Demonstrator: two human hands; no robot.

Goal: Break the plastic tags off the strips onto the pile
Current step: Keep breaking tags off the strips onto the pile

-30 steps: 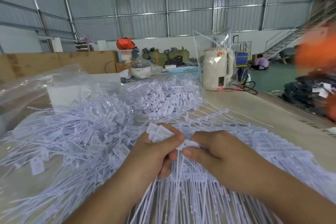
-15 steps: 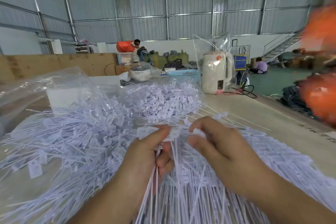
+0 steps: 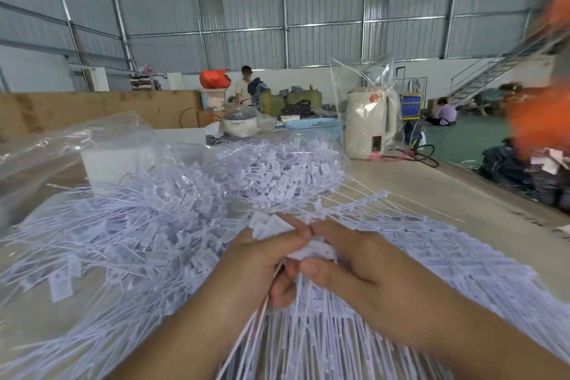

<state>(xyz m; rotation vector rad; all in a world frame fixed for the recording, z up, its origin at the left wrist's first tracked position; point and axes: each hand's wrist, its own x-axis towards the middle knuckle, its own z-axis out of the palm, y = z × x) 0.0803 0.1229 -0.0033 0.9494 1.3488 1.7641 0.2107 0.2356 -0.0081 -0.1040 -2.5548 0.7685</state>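
- The left hand [image 3: 262, 259] is curled, thumb and forefinger pinching a small bunch of white plastic tags [image 3: 266, 225] that stick up above its knuckles
- The right hand [image 3: 354, 259] meets it fingertip to fingertip, its forefinger and thumb clamped on the white strip [image 3: 314, 248] that runs between the two hands
- Thin white stems hang down from that grip, passing between the two palms towards the bottom edge of the view
- Under both wrists lie the strips [image 3: 416, 259], rows of tags still joined, fanned out across the near and right side of the table [image 3: 431, 188]
- Left of the hands spreads the pile [image 3: 123, 241] of loose tags and stems, lying in every direction
- Behind the hands a clear plastic bag [image 3: 277, 170] holds a further heap of tags; its mouth opens towards the pile
- Further back on the table stand a cream electric kettle [image 3: 370, 123] wrapped in clear film, a blue basket [image 3: 314, 128] and a white pot with a glass lid [image 3: 240, 125]
- In the hall beyond, one person [image 3: 245, 85] stands by a red bag [image 3: 214, 79], and another person [image 3: 444, 112] sits on the green floor
- At the right edge is a blurred orange shape [image 3: 543, 120]; what it is cannot be told
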